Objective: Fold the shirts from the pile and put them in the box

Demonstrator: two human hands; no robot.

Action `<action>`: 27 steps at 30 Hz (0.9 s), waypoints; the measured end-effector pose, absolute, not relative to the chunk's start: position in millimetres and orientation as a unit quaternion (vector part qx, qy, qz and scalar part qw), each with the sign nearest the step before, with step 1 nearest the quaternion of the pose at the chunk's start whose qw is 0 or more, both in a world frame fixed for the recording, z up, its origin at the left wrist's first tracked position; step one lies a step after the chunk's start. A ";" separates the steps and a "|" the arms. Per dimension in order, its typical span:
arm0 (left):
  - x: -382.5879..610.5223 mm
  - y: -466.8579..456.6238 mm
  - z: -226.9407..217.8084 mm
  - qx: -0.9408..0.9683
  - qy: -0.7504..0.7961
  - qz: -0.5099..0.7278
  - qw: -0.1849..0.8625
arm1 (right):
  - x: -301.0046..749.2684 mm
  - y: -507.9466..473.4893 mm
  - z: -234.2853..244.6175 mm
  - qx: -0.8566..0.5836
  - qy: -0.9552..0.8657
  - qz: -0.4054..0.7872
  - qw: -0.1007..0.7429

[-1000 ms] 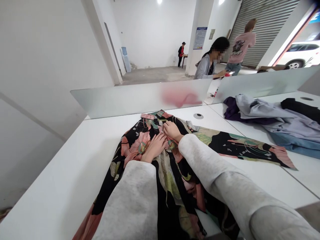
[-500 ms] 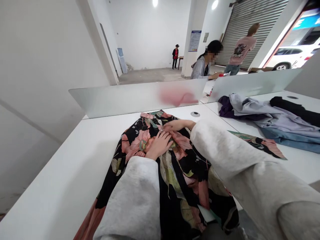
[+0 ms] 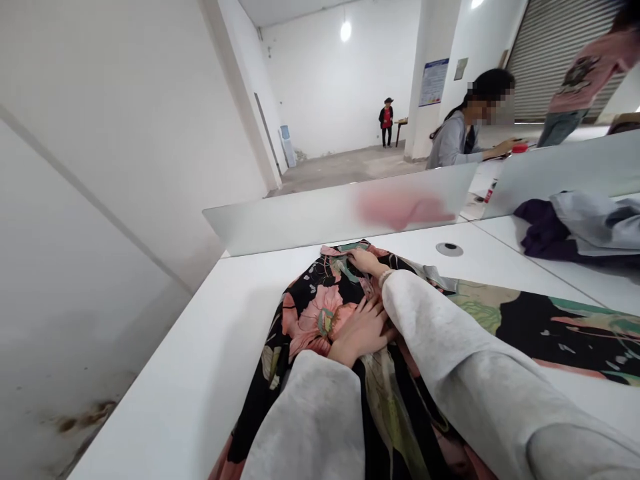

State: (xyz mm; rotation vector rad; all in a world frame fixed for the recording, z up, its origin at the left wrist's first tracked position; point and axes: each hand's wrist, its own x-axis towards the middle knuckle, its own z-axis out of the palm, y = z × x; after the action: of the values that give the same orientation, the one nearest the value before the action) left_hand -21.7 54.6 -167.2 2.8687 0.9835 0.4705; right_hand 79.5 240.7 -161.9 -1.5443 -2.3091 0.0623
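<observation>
Head view, from left to right: a plain white wall runs beside a white table, and a black garment printed with pink and green flowers lies spread flat on the tabletop in front of the person, its neckline towards the far edge. The left hand, in a grey sleeve, rests palm down on the garment's chest, fingers loose and splayed flat on the cloth, gripping nothing. Just beyond it the right hand lies at the neckline with its fingers stretched along the collar edge; whether they pinch the cloth cannot be told. A frosted divider panel stands along the far side of the table. To the right, one sleeve of the garment lies stretched out across the table, near a round cable grommet. Further right, a pile of purple and grey clothes sits on the neighbouring desk. Beyond the divider a seated person works at another table.
</observation>
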 end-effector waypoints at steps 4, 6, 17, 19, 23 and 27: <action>-21.3 56.4 -169.4 0.930 0.336 0.138 0.056 | 84.9 253.4 -175.9 -0.555 -0.804 0.050 0.208; -21.0 57.1 -170.2 0.927 0.345 0.134 0.063 | 89.8 256.5 -178.6 -0.549 -0.800 0.058 0.236; -19.8 55.6 -166.2 0.919 0.359 0.141 0.088 | 97.8 252.0 -169.1 -0.477 -0.761 0.038 0.439; -19.1 55.6 -167.1 0.920 0.353 0.143 0.089 | 97.1 251.7 -167.2 -0.466 -0.763 0.039 0.447; -18.6 55.2 -166.9 0.924 0.341 0.145 0.093 | 98.2 254.6 -168.9 -0.503 -0.768 0.066 0.392; -17.9 54.8 -163.6 0.925 0.338 0.149 0.091 | 99.9 259.3 -173.4 -0.521 -0.766 0.077 0.369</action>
State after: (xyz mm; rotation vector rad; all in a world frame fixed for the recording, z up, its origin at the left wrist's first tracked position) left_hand -17.9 54.8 -163.6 2.7485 1.0029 0.4434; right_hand 99.9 259.3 -173.4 -1.3374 -1.9654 0.1964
